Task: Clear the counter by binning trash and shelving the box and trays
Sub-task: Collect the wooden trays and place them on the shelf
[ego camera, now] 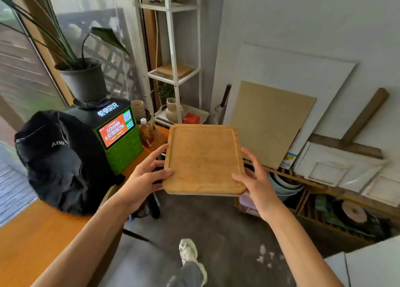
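Wooden tray (203, 159) ctr frame, being gripped at side edges by left hand (140, 178) & right hand (255, 185) | shelf (173, 74) upper ctr, already holding one tray | shelving apparently underway; counter (32, 243) lower left, bottle (146, 133) remaining.

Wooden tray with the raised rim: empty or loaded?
Empty: the wooden tray shows bare wood across its whole recess, held between both hands.

Counter (43, 239) — backpack (58, 163), kiosk (118, 139)

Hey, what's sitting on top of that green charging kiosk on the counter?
A dark pot holding a long-leaved plant stands on the green charging kiosk. The pot covers the kiosk's top beneath it, so nothing there is visible.
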